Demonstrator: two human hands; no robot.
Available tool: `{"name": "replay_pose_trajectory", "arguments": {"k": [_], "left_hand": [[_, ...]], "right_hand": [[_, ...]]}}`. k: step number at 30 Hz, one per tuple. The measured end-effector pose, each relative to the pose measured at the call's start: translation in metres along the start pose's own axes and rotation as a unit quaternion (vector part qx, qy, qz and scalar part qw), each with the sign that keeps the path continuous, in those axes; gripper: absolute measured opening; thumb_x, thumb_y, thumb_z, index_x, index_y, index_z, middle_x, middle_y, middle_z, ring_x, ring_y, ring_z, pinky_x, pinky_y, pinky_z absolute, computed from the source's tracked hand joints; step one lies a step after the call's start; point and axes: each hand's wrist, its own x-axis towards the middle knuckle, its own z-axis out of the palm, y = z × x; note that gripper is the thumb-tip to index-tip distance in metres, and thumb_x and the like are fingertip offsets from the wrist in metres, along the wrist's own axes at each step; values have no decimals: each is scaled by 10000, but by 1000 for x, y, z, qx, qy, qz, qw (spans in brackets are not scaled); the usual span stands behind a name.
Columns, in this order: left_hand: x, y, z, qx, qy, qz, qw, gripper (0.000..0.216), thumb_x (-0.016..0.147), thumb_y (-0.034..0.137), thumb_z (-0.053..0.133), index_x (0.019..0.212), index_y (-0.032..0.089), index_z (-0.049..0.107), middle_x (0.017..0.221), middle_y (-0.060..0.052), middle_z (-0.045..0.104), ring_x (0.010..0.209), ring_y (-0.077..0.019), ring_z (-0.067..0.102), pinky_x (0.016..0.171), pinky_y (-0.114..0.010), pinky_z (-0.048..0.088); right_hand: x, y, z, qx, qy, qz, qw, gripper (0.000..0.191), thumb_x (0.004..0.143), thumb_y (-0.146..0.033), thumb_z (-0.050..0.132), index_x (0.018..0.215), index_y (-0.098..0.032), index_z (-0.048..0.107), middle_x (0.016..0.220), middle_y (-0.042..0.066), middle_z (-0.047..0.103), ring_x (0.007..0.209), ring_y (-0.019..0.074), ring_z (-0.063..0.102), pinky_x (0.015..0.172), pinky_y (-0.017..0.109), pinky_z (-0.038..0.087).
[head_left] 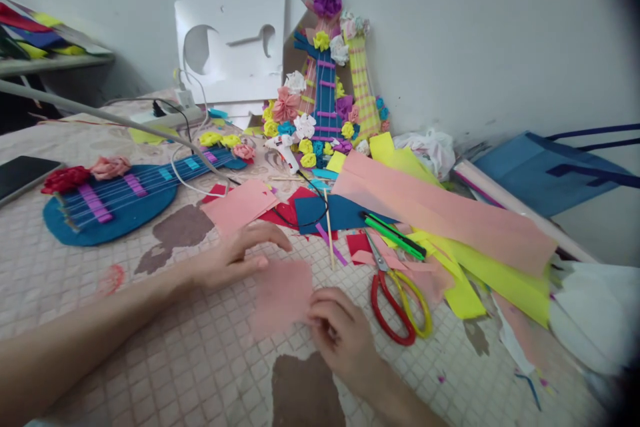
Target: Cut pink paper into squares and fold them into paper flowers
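Note:
A small pink paper square (281,295) lies on the patterned tablecloth (165,353) in front of me. My left hand (235,255) rests at its upper left edge, fingers stretched out and touching the paper. My right hand (340,330) is at the square's lower right corner, fingers curled in a pinch on its edge. Red and yellow scissors (397,297) lie just right of my right hand. A thin wooden stick (329,230) lies beyond the square.
Pink sheets (440,210), yellow sheets (500,273), red and blue scraps (310,210) and green pens (393,233) cover the right. A blue paper guitar (115,203), phone (23,173), glue gun (286,150) and cables sit left. Upright paper guitars with flowers (325,93) lean against the wall.

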Motion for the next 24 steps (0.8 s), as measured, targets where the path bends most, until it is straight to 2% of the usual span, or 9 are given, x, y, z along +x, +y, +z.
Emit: {"name": "replay_pose_trajectory", "arguments": {"k": [2, 4, 8, 10, 13, 15, 18, 21, 24], "left_hand": [[-6, 5, 2, -25, -9, 43, 999, 603, 853, 636, 394, 1208, 164, 518, 1199, -152, 549, 1117, -274, 504, 959, -425, 408], [-9, 7, 6, -34, 22, 75, 996, 664, 824, 654, 434, 1267, 161, 468, 1243, -168, 513, 1152, -298, 472, 981, -452, 384], [-8, 4, 9, -10, 139, 57, 989, 492, 910, 522, 390, 1229, 159, 485, 1177, -142, 551, 1086, -252, 512, 933, -397, 411], [-6, 1, 10, -13, 170, -8, 985, 399, 944, 458, 354, 1062, 143, 568, 1003, -105, 614, 917, -193, 575, 807, -321, 459], [-4, -2, 10, -86, 53, -110, 989, 398, 956, 425, 342, 867, 125, 588, 800, -59, 633, 679, -127, 592, 608, -237, 465], [-4, -3, 10, -90, -20, -126, 988, 365, 934, 441, 397, 916, 129, 587, 828, -60, 645, 676, -125, 599, 596, -229, 469], [-6, -1, 8, -13, -21, -45, 999, 379, 843, 478, 555, 1040, 155, 571, 982, -87, 631, 872, -179, 589, 762, -298, 480], [-9, 8, 8, 16, -26, 67, 997, 599, 706, 529, 688, 1149, 164, 516, 1135, -127, 561, 1061, -250, 509, 919, -387, 419], [-11, 20, 18, 44, -81, 106, 990, 667, 622, 499, 765, 1136, 166, 502, 1149, -128, 535, 1071, -266, 482, 919, -387, 398]], "right_hand": [[2, -1, -10, -28, 88, -12, 996, 259, 793, -41, 513, 950, -241, 560, 943, 52, 621, 769, 145, 603, 600, 245, 502], [5, -5, -22, -48, 182, -38, 981, 297, 762, -16, 548, 960, -236, 569, 963, 60, 635, 835, 176, 625, 625, 280, 528], [4, -13, -38, 31, 309, 10, 951, 292, 781, -3, 534, 985, -210, 561, 1055, 83, 643, 877, 200, 657, 602, 303, 554], [0, -14, -35, 45, 285, -7, 958, 313, 783, 6, 524, 1008, -209, 552, 1052, 79, 657, 925, 212, 656, 668, 332, 565], [-6, -10, -21, 12, 131, -53, 990, 336, 786, 8, 515, 1029, -221, 539, 1039, 63, 672, 986, 197, 639, 791, 337, 544], [-7, -5, -8, -24, 35, -57, 997, 296, 801, -9, 506, 1000, -225, 544, 1010, 52, 672, 958, 173, 640, 807, 301, 527], [-4, 0, 5, -49, -26, 6, 998, 199, 820, -48, 495, 907, -216, 556, 953, 51, 627, 879, 162, 622, 747, 274, 506], [0, 2, 8, -37, -39, 52, 997, 156, 809, -59, 508, 832, -208, 547, 900, 42, 570, 805, 150, 587, 692, 259, 476], [1, 2, 7, -10, -40, 66, 997, 164, 797, -45, 515, 807, -208, 529, 877, 28, 550, 806, 145, 565, 696, 250, 450]]}}
